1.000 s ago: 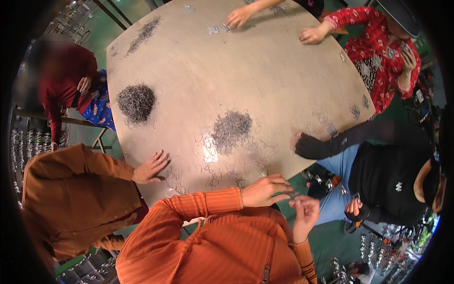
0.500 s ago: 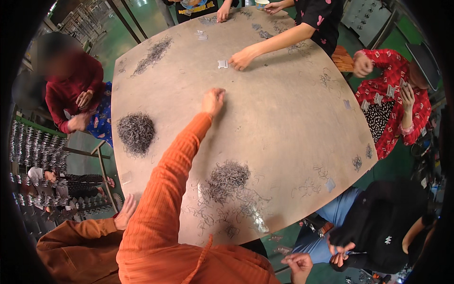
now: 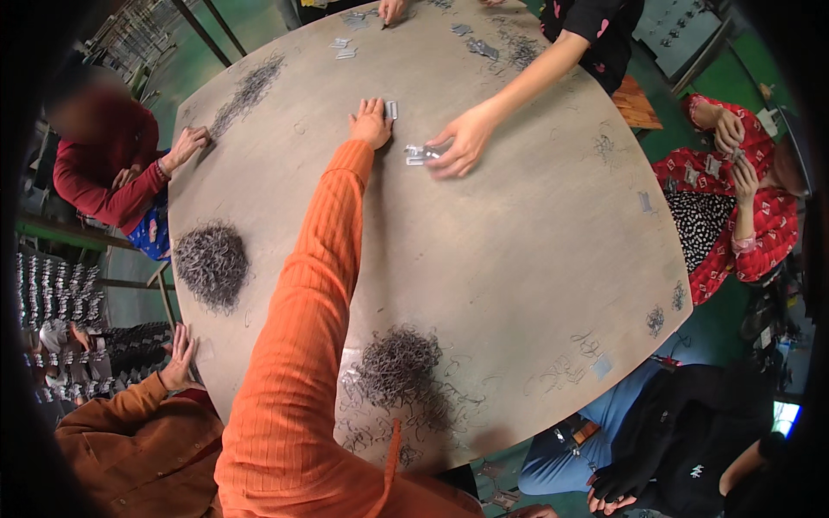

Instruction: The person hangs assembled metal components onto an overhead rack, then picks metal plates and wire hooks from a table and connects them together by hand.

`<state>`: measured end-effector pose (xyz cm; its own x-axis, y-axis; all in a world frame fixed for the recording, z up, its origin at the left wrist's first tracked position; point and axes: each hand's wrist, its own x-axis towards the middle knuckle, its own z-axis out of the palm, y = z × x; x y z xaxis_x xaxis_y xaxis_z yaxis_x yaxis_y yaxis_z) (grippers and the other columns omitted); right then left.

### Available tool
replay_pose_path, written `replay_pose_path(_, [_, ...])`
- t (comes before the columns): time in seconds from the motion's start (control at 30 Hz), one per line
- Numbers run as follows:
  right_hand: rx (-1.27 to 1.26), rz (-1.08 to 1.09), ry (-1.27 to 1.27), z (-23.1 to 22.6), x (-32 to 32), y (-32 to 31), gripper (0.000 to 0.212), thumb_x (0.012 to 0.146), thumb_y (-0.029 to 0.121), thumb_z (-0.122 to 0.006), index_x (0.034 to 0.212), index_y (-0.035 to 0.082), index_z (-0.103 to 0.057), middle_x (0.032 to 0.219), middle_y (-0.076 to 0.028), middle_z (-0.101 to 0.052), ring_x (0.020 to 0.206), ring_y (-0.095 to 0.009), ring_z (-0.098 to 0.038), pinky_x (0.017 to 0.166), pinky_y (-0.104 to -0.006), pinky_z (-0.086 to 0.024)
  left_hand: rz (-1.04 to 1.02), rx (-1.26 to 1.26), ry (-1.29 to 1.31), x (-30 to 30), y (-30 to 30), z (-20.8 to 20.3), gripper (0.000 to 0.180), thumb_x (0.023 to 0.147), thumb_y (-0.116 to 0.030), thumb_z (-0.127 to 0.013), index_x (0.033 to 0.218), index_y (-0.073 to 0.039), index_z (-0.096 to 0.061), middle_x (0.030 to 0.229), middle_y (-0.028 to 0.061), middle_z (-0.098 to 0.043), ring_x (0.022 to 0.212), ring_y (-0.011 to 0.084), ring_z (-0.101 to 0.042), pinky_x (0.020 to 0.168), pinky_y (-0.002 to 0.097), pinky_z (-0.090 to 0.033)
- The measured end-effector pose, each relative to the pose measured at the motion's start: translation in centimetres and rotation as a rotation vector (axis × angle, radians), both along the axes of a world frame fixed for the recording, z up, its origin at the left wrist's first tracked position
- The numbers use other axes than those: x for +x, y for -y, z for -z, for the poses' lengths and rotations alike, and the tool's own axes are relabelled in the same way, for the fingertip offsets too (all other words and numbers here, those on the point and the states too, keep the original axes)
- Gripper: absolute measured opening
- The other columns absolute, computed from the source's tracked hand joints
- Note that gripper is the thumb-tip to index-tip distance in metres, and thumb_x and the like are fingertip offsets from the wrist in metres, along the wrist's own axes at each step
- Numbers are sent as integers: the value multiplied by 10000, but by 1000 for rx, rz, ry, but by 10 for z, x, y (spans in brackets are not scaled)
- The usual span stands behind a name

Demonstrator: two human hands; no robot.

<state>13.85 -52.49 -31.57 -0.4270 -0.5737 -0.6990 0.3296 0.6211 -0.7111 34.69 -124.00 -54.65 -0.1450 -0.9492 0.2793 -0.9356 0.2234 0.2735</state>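
My left hand (image 3: 371, 123) lies on the table at the end of my outstretched orange sleeve, fingers spread. A small flat metal bracket (image 3: 391, 110) with a slot sits right against its right side; whether my fingers press on it is hard to tell. Just to the right, another person's hand (image 3: 458, 147) holds or slides one or more similar shiny brackets (image 3: 418, 155) over the tabletop. Of my right hand (image 3: 533, 512) only a sliver shows at the bottom edge, its fingers hidden. Nearest my body is a pile of dark wire hooks (image 3: 399, 364).
The big brown table (image 3: 518, 259) carries another hook pile (image 3: 211, 263) at left and a scattered strip of hooks (image 3: 248, 95) at far left. More brackets (image 3: 482, 48) lie at the far side. Several people sit or stand around the table, including one in red (image 3: 99, 164) at left.
My left hand has moved away from me and slightly left, from closed fingers to spread ones. The co-worker's hand came nearer with brackets. The person in red now reaches onto the table.
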Motion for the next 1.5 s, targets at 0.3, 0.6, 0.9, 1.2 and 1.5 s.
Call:
replay_pose_path(0.3, [-40, 45, -55, 3, 10, -8, 176, 760, -110, -647, 797, 33, -550, 858, -100, -635, 762, -146, -602, 660, -267, -509, 0, 240, -325, 24, 8, -22, 410, 689, -247, -763, 1030, -46, -654, 922, 177, -648, 919, 302, -614, 806, 396, -487])
replay_pose_path(0.6, [-240, 62, -124, 8, 41, -47, 162, 783, -85, -646, 833, 32, -547, 878, -121, -640, 758, -179, -619, 715, -304, -521, 585, 661, -973, -42, -333, -152, 213, 819, -166, -662, 981, -72, -559, 858, 67, -643, 794, 162, -612, 696, 307, -503])
replay_pose_path(0.9, [-497, 175, -191, 22, 70, -64, 160, 814, -116, -579, 850, 4, -479, 860, -135, -619, 714, -190, -645, 659, -299, -549, 956, 1037, -950, -33, -583, -180, 322, 830, -89, -581, 1144, -130, -522, 774, 123, -641, 706, 215, -650, 661, 322, -491])
replay_pose_path(1.2, [-666, 177, -164, 28, 73, -82, 153, 820, -107, -581, 850, 6, -482, 857, -121, -613, 716, -179, -642, 662, -282, -541, 949, 951, -961, -27, -633, -201, 294, 888, -108, -575, 1176, -81, -522, 779, 59, -643, 735, 75, -593, 666, 247, -465])
replay_pose_path(1.5, [-727, -3, -47, 24, 40, -93, 149, 811, -110, -595, 849, -1, -500, 871, -118, -610, 727, -173, -645, 659, -277, -552, 126, 255, -671, 22, -325, -283, 855, 682, -139, -693, 1424, -61, -277, 848, 149, -668, 676, 209, -651, 632, 334, -528])
